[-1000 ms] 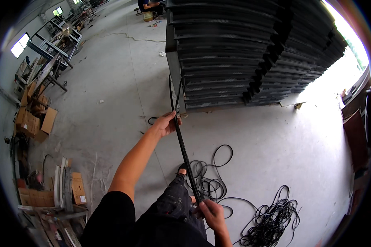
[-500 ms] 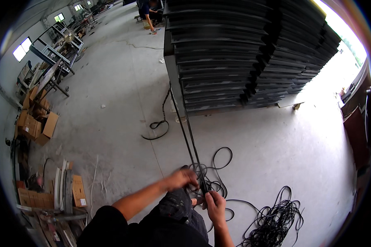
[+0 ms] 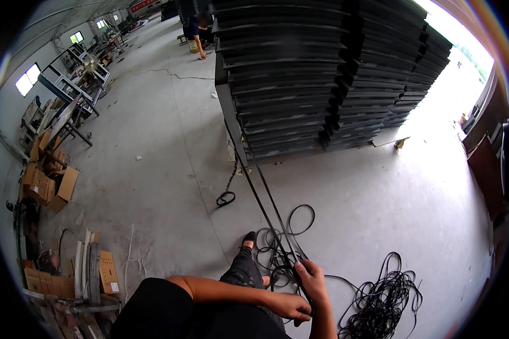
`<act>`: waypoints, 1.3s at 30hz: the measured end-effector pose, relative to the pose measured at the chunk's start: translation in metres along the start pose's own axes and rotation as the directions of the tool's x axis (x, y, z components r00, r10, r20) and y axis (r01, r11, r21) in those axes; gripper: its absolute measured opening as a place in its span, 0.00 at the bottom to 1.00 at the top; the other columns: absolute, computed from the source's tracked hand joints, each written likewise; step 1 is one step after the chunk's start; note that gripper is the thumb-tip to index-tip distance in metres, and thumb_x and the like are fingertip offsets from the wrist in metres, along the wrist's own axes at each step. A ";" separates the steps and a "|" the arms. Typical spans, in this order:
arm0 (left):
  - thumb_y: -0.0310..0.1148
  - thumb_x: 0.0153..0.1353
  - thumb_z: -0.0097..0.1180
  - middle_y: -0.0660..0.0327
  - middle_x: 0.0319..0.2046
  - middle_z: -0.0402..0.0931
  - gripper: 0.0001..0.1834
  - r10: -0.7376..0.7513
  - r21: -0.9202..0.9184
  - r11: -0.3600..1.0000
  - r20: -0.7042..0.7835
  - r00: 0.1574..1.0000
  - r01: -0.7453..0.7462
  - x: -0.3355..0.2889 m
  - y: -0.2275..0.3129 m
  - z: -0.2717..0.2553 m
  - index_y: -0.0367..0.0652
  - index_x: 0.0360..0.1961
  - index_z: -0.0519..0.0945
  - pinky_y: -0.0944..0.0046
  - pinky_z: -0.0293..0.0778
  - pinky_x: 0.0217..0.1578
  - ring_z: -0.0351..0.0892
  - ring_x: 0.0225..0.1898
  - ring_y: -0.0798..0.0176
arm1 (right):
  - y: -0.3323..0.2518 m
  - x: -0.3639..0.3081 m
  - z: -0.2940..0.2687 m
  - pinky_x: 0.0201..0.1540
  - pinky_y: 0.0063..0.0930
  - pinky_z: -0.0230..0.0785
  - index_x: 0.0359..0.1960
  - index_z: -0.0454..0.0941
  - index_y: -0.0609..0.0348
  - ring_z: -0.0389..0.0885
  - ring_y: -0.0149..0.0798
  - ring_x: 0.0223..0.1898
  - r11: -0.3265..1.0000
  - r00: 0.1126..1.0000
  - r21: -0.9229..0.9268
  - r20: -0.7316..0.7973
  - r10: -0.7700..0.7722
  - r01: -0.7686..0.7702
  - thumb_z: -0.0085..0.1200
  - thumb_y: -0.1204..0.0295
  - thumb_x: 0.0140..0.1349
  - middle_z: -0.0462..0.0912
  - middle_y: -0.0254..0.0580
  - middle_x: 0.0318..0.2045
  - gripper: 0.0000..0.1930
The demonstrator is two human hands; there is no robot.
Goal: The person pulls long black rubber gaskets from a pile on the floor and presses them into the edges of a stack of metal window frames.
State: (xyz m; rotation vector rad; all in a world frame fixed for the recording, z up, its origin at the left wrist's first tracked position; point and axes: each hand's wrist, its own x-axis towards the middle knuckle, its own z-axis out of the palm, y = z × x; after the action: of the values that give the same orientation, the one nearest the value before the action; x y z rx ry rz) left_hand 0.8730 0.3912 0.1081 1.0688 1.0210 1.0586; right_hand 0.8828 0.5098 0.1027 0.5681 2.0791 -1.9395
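Two lengths of long black strap [image 3: 260,195] stretch, fairly straight, from the near left corner of a tall stack of dark panels [image 3: 288,101] down to my hands. My right hand [image 3: 313,278] is closed round the strap, its thumb on top. Just below and left of it, my left hand [image 3: 291,306] is a fist beside the right wrist, at the strap's lower part; its fingers are partly hidden. Loose strap coils [image 3: 280,257] lie by my feet, and a larger tangled strap heap [image 3: 381,299] is on the floor at right. A twisted strap end [image 3: 226,198] hangs from the stack's corner.
Opened cardboard boxes [image 3: 42,183] and a metal-legged bench [image 3: 68,120] line the left wall. Boards and cartons [image 3: 93,268] stand at lower left. Another person [image 3: 195,31] bends beyond the stack. A caster [image 3: 399,144] shows under the stack.
My left hand has come from the left of the straps down to beside my right wrist. My right hand has shifted slightly right. The hanging twisted end has drawn in toward the stack's corner.
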 end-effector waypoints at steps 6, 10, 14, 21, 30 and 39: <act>0.40 0.63 0.44 0.61 0.22 0.76 0.18 -0.048 -0.127 0.990 0.046 0.998 0.054 0.019 -0.010 0.010 0.36 0.24 0.74 0.65 0.69 0.30 0.74 0.27 0.66 | -0.013 0.001 0.000 0.19 0.16 0.56 0.31 0.72 0.62 0.64 0.21 0.20 0.965 0.980 0.204 0.150 0.134 -0.163 0.50 0.63 0.62 0.71 0.30 0.20 0.13; 0.38 0.60 0.49 0.56 0.30 0.77 0.16 -0.132 0.080 0.989 0.142 0.981 0.121 -0.003 -0.034 -0.018 0.33 0.34 0.76 0.62 0.67 0.41 0.75 0.35 0.60 | 0.002 -0.004 -0.012 0.18 0.18 0.54 0.28 0.72 0.62 0.64 0.22 0.17 0.953 0.986 0.254 0.079 0.149 -0.164 0.50 0.66 0.62 0.69 0.28 0.18 0.11; 0.41 0.62 0.50 0.62 0.39 0.78 0.17 -0.444 -0.137 0.895 -0.155 0.883 0.425 -0.064 -0.039 -0.099 0.38 0.40 0.78 0.69 0.68 0.47 0.75 0.43 0.68 | 0.004 -0.024 -0.021 0.19 0.17 0.56 0.26 0.70 0.63 0.65 0.22 0.16 0.981 0.993 0.159 0.044 0.110 -0.116 0.48 0.67 0.63 0.69 0.31 0.14 0.12; 0.58 0.57 0.47 0.55 0.46 0.75 0.29 -0.118 -0.725 0.317 -0.670 0.733 -0.611 -0.098 -0.069 -0.233 0.42 0.43 0.74 0.57 0.71 0.50 0.75 0.49 0.56 | -0.050 -0.076 -0.032 0.20 0.18 0.59 0.28 0.73 0.62 0.69 0.24 0.20 0.984 0.977 0.007 0.116 0.177 -0.179 0.48 0.69 0.63 0.74 0.32 0.19 0.09; 0.40 0.67 0.31 0.53 0.41 0.78 0.22 -0.116 -0.429 -0.131 -0.889 0.444 -0.894 -0.120 -0.100 -0.376 0.36 0.45 0.73 0.57 0.74 0.45 0.77 0.45 0.54 | -0.047 -0.121 -0.040 0.18 0.15 0.56 0.27 0.75 0.63 0.66 0.20 0.16 0.952 0.935 0.060 -0.177 0.307 -0.301 0.47 0.69 0.64 0.72 0.30 0.14 0.11; 0.46 0.69 0.23 0.44 0.48 0.71 0.27 -0.336 -0.407 0.284 -0.890 0.307 -0.868 -0.178 -0.067 -0.450 0.33 0.38 0.70 0.50 0.72 0.48 0.72 0.50 0.45 | -0.007 -0.098 -0.053 0.33 0.35 0.66 0.32 0.78 0.54 0.75 0.45 0.30 0.481 0.828 -0.775 -0.538 -0.162 -0.410 0.52 0.67 0.57 0.77 0.42 0.26 0.07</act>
State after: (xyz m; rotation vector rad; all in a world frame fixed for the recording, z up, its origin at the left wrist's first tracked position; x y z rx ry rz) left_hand 0.4139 0.2809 -0.0163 -0.5834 0.6329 2.4388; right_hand 0.9722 0.5503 0.1562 1.0381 2.8475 -0.3564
